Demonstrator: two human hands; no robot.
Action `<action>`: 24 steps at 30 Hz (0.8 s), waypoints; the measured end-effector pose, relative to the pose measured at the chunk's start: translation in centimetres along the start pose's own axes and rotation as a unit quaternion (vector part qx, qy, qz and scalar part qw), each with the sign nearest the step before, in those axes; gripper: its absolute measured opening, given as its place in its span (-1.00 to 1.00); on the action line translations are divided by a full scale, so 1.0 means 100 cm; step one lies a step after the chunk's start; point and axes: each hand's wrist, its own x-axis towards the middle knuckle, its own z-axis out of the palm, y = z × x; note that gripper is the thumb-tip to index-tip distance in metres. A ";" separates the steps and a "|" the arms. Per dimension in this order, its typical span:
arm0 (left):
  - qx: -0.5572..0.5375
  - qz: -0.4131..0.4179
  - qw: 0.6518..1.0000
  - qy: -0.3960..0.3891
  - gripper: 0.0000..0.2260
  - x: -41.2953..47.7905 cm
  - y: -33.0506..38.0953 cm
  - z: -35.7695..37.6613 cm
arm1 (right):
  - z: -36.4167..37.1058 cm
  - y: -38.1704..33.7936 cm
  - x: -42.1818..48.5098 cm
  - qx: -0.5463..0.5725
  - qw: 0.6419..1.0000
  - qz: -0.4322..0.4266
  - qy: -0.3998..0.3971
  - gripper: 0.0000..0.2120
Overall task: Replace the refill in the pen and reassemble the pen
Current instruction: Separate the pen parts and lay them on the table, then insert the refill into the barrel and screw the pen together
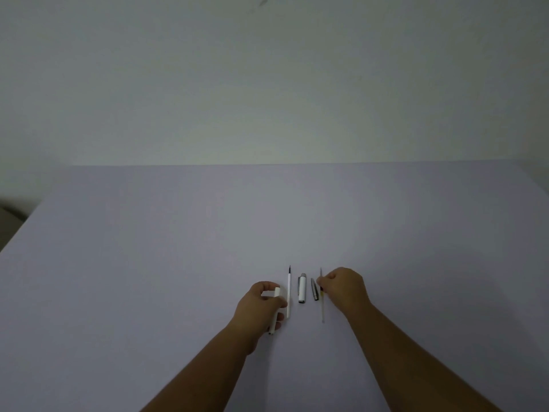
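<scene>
My left hand (261,307) is closed around the white pen barrel (275,295), which points away from me just above the table. A white refill with a dark tip (288,289) lies on the table right beside that hand. In the middle lies the white pen cap with a silver clip (302,288). To its right lies a small dark grip section (314,289). My right hand (344,288) pinches a thin yellowish refill (322,307) that lies along the table, its tip pointing away.
The parts rest on a wide pale lavender table (208,233) that ends at a plain light wall (267,84). The table's left edge (17,233) drops off to a dark floor area.
</scene>
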 end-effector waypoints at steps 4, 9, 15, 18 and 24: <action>0.001 0.002 1.000 0.002 -0.81 0.002 -0.004 -0.001 | 0.003 0.000 0.000 0.000 1.000 0.005 0.001 -0.54; 0.014 0.013 1.000 0.001 -0.82 0.003 -0.006 -0.003 | 0.004 0.002 -0.002 -0.006 1.000 0.008 0.025 -0.51; 0.030 0.021 0.999 0.004 -0.87 0.003 -0.005 -0.009 | 0.010 -0.019 -0.007 0.045 0.996 -0.036 0.069 -0.84; 0.035 0.027 0.999 0.009 -0.89 0.002 -0.006 -0.012 | 0.017 -0.041 -0.001 0.009 0.996 -0.082 0.023 -0.81; 0.058 0.041 0.997 0.012 -0.95 0.004 -0.008 -0.024 | 0.033 -0.069 0.014 -0.269 0.957 -0.103 0.024 -0.66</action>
